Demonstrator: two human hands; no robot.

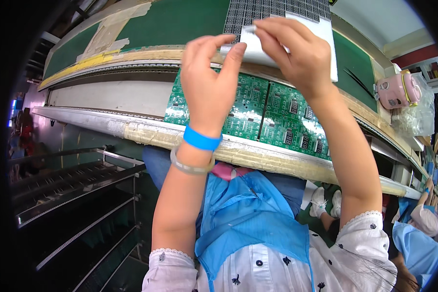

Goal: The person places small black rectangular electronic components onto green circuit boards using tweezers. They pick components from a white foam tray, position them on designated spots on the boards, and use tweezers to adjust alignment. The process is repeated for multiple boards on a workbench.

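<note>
My right hand (297, 56) is closed in a pinch on a small pale component (249, 29), held above a white foam sheet (326, 53). The component's exact kind is too small to make out. Just left of it, my left hand (209, 73) is raised with fingers curled and a small gap between thumb and forefinger; nothing shows between them. Rows of dark seven-segment displays (263, 9) lie on the foam. Below both hands, a green circuit board panel (248, 112) rests on the bench rails, with several digit displays (304, 142) on its right part.
Dark tweezers (357, 79) lie on the green mat at right, near a pink case (396, 91) and a clear plastic bag (416, 114). A metal rack (82, 194) stands at lower left. Another person in blue (416, 243) is at far right.
</note>
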